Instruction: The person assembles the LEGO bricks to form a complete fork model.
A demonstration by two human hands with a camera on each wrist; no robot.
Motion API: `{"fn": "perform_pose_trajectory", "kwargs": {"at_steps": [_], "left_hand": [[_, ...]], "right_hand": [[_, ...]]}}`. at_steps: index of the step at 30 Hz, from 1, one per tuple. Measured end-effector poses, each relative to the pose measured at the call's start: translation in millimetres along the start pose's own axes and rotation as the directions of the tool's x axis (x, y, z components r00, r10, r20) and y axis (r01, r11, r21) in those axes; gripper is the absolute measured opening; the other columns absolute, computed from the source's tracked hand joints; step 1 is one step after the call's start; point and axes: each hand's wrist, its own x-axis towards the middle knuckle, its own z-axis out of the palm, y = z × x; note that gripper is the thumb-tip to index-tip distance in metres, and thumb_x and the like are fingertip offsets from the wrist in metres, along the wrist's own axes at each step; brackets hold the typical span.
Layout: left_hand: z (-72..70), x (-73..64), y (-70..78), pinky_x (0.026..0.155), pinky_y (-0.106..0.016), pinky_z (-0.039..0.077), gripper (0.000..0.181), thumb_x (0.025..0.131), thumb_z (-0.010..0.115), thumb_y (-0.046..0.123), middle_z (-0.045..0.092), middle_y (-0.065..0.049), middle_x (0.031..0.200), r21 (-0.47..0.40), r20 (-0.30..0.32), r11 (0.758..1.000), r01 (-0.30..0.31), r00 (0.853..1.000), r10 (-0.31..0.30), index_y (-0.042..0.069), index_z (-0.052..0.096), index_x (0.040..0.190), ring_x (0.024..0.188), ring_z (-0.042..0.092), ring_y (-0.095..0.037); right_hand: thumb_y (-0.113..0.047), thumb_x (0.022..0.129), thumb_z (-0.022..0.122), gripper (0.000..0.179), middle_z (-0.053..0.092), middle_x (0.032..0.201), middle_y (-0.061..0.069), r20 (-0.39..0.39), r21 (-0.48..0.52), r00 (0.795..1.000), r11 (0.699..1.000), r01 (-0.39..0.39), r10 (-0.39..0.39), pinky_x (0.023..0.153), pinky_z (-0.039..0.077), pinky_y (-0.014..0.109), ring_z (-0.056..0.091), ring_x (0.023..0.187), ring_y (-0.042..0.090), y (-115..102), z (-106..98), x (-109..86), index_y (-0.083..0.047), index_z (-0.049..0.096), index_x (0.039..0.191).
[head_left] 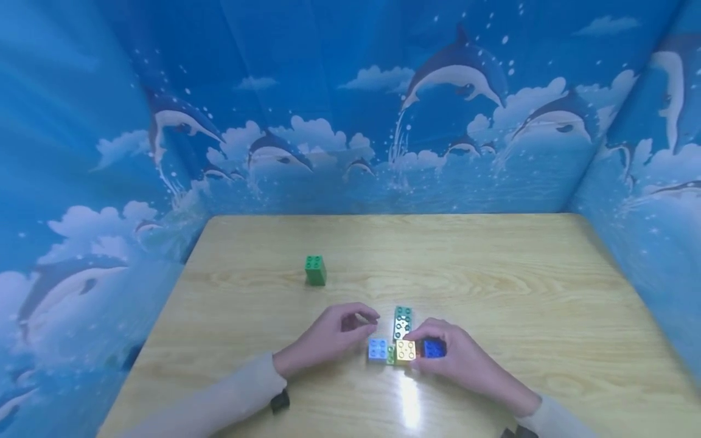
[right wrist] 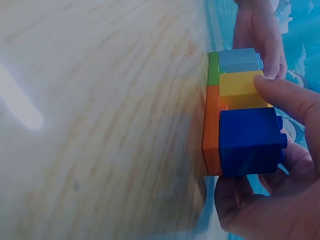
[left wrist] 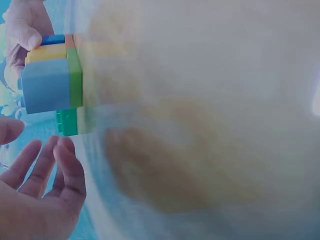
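Observation:
My right hand point(head_left: 460, 356) pinches a yellow brick point(head_left: 406, 351) between thumb and forefinger, from above. The yellow brick sits between a light blue brick point(head_left: 377, 350) and a dark blue brick point(head_left: 434, 348), which is partly covered by the hand. Under this row lie a flat lime green brick point(left wrist: 74, 77) and a flat orange brick point(right wrist: 212, 132). Just behind the row, a darker green brick point(head_left: 402, 321) lies lengthwise on the table. Left of the light blue brick hovers my left hand point(head_left: 341, 331), fingers loosely bent and holding nothing.
A tall green block point(head_left: 316, 271) stands upright farther back on the wooden table point(head_left: 493, 261), left of the hands. Blue cloth point(head_left: 328, 73) printed with dolphins and clouds hangs behind the table and along both sides.

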Motion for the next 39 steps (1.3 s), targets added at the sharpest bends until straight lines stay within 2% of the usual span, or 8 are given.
{"fn": "perform_pose_trajectory", "kwargs": {"at_steps": [4, 11, 17, 22, 27, 32, 36, 39], "left_hand": [[-3.5, 11.3, 7.7, 0.092, -0.034, 0.059, 0.040, 0.104, 0.076, 0.019, 0.072, 0.003, 0.135, 0.067, 0.029, 0.997, -0.050, 0.998, 0.048, 0.017, 0.069, 0.143, 0.108, 0.068, -0.015], [-7.7, 44.3, 11.6, 0.104, -0.032, 0.052, 0.062, 0.098, 0.074, 0.005, 0.060, -0.002, 0.146, 0.205, 0.179, 0.972, -0.119, 0.980, 0.082, 0.019, 0.057, 0.156, 0.121, 0.060, -0.017], [-6.3, 70.8, 11.8, 0.091, -0.027, 0.056, 0.073, 0.091, 0.072, -0.006, 0.058, 0.002, 0.121, 0.269, 0.344, 0.943, -0.193, 0.934, 0.093, 0.024, 0.060, 0.156, 0.107, 0.056, -0.013], [-5.0, 86.3, 11.8, 0.092, -0.027, 0.053, 0.073, 0.088, 0.073, -0.008, 0.060, 0.008, 0.118, 0.337, 0.445, 0.906, -0.257, 0.891, 0.088, 0.025, 0.064, 0.153, 0.107, 0.054, -0.010], [-6.0, 95.6, 10.4, 0.093, -0.030, 0.049, 0.061, 0.093, 0.077, 0.000, 0.064, 0.012, 0.117, 0.329, 0.489, 0.910, -0.253, 0.870, 0.065, 0.027, 0.068, 0.147, 0.107, 0.054, -0.010], [-7.0, 99.5, 6.7, 0.086, -0.028, 0.050, 0.054, 0.094, 0.079, 0.001, 0.065, 0.008, 0.102, 0.293, 0.509, 0.916, -0.273, 0.856, 0.093, 0.024, 0.071, 0.142, 0.095, 0.056, -0.011], [-8.4, 101.3, 2.3, 0.078, -0.026, 0.053, 0.048, 0.094, 0.078, -0.002, 0.066, 0.003, 0.094, 0.226, 0.504, 0.941, -0.251, 0.857, 0.108, 0.019, 0.072, 0.137, 0.084, 0.059, -0.012], [-10.8, 100.3, -0.1, 0.076, -0.025, 0.054, 0.043, 0.094, 0.079, -0.002, 0.067, 0.003, 0.092, 0.191, 0.483, 0.957, -0.220, 0.869, 0.104, 0.017, 0.073, 0.132, 0.082, 0.060, -0.011]], "right_hand": [[-0.029, 0.089, 0.091, 0.040, 0.070, 0.110, -0.003, 0.008, 0.014, 1.000, 1.000, -0.012, 0.012, 0.092, 0.057, 0.032, 0.065, 0.106, 0.025, 0, 1, 0.2, -0.021, 0.078, 0.126], [-0.028, 0.088, 0.092, 0.040, 0.070, 0.109, -0.004, -0.002, -0.001, 1.000, 1.000, 0.004, -0.004, 0.089, 0.057, 0.032, 0.065, 0.102, 0.023, 1, 1, 0.3, -0.020, 0.078, 0.125], [-0.027, 0.089, 0.092, 0.039, 0.070, 0.110, -0.003, -0.002, -0.001, 1.000, 1.000, -0.003, 0.003, 0.088, 0.058, 0.032, 0.065, 0.102, 0.024, -1, 1, 0.2, -0.020, 0.078, 0.125], [-0.027, 0.088, 0.092, 0.039, 0.071, 0.112, -0.003, -0.011, -0.005, 1.000, 1.000, 0.000, 0.000, 0.089, 0.057, 0.032, 0.065, 0.103, 0.023, 1, 2, -0.5, -0.020, 0.079, 0.124], [-0.026, 0.087, 0.092, 0.039, 0.071, 0.115, -0.003, -0.019, -0.006, 0.999, 1.000, 0.030, -0.030, 0.088, 0.059, 0.031, 0.066, 0.102, 0.021, 1, 3, -1.0, -0.018, 0.079, 0.123], [-0.025, 0.087, 0.093, 0.040, 0.071, 0.113, -0.004, -0.022, -0.017, 0.999, 0.999, 0.042, -0.042, 0.084, 0.060, 0.031, 0.066, 0.099, 0.018, 0, 4, -1.1, -0.018, 0.079, 0.124], [-0.025, 0.088, 0.092, 0.040, 0.071, 0.110, -0.005, -0.024, -0.025, 0.999, 0.999, 0.042, -0.042, 0.085, 0.059, 0.030, 0.066, 0.098, 0.018, -1, 3, -1.1, -0.018, 0.079, 0.124], [-0.025, 0.087, 0.093, 0.039, 0.071, 0.108, -0.006, -0.033, -0.030, 0.998, 0.999, 0.046, -0.047, 0.085, 0.058, 0.031, 0.065, 0.097, 0.017, -2, 3, -1.2, -0.018, 0.079, 0.124]]}}
